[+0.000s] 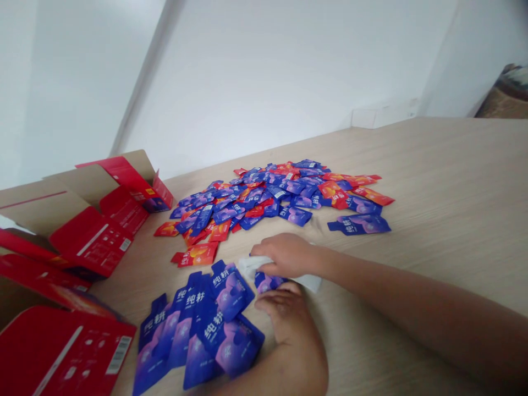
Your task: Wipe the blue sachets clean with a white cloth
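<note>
My right hand (286,254) presses a crumpled white cloth or tissue (250,265) against the top of a blue-purple pouch (266,281). At the pouch's lower end is my left hand (280,302), its fingers closed on it; part of the pouch is hidden under both hands. Just left of my hands, several similar blue pouches (193,324) lie overlapping in a loose fan on the table. Beyond them, a broad heap of blue and red-orange pouches (264,190) covers the table, with a single blue pouch (363,224) at its right edge.
Open red cardboard boxes (93,242) stand in a row along the left side, flaps up, one close in the lower left corner (74,352). A white box (383,114) sits against the wall at the back of the wooden table (445,203).
</note>
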